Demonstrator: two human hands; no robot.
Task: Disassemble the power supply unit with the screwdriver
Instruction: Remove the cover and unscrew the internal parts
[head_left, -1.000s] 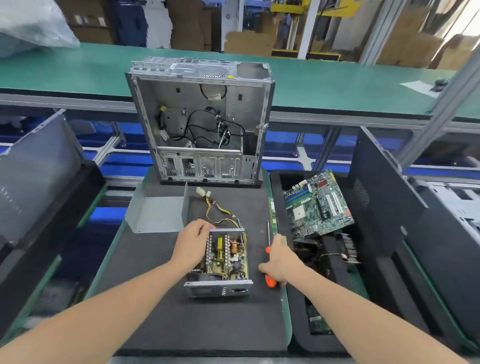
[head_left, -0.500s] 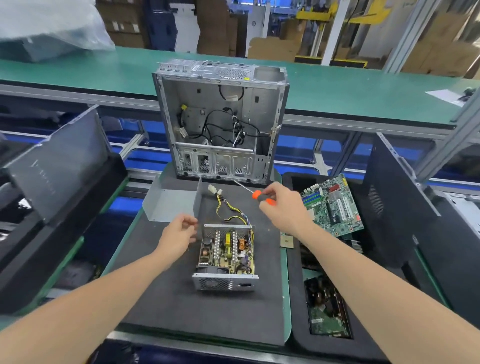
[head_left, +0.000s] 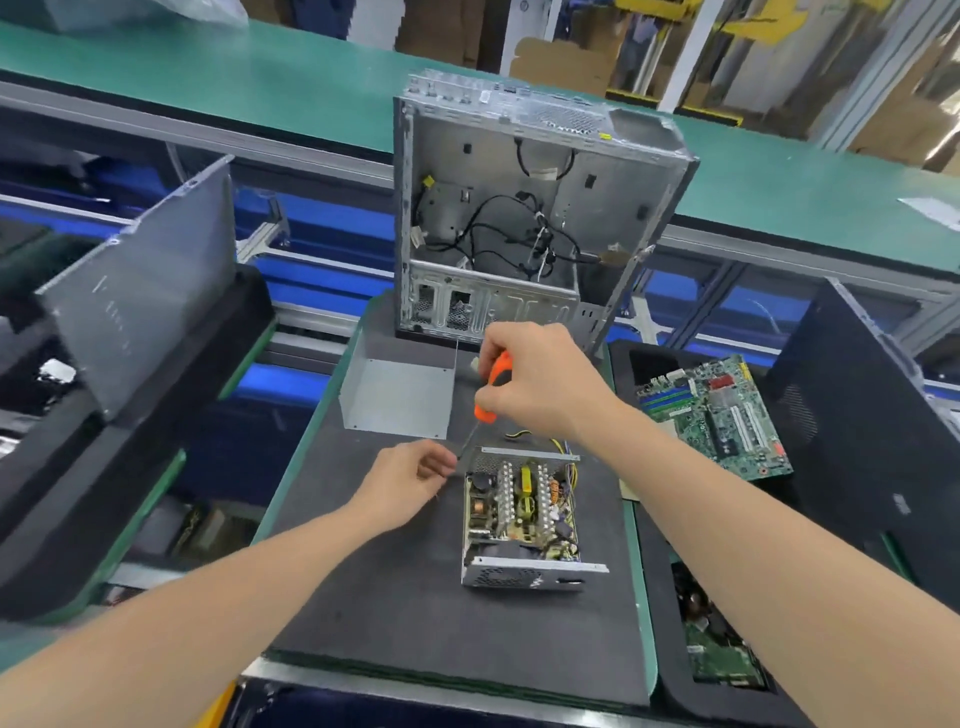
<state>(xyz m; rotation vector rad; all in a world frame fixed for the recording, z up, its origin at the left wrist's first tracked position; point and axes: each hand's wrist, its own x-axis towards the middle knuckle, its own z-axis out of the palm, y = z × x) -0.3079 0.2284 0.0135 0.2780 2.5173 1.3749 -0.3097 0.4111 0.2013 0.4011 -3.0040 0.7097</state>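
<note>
The power supply unit is seen lying on the dark mat of the counter, towards its right edge. Its top is open: the circuit board, heat sinks and coils are exposed, and yellow and black wires are led out at its far end. A bent sheet-metal cover is set apart on the mat, beyond the unit and to the left. It is judged to be the unit's lid, so the opening of the housing can be counted as done. The board is seen seated in the lower shell, so the loosening of its screws and its lifting-out are judged to remain.

The screwdriver is grasped by its orange handle in the right hand. It is held above the unit's far left corner, with the shaft slanted down and to the left. The tip is met by the left hand, whose fingers are curled close by it. Whether the tip or a small screw is pinched cannot be told.

Behind the unit, an emptied computer case is stood upright, with loose cables inside. A motherboard is laid to the right of the counter, and a grey side panel is leaned to the left.
</note>
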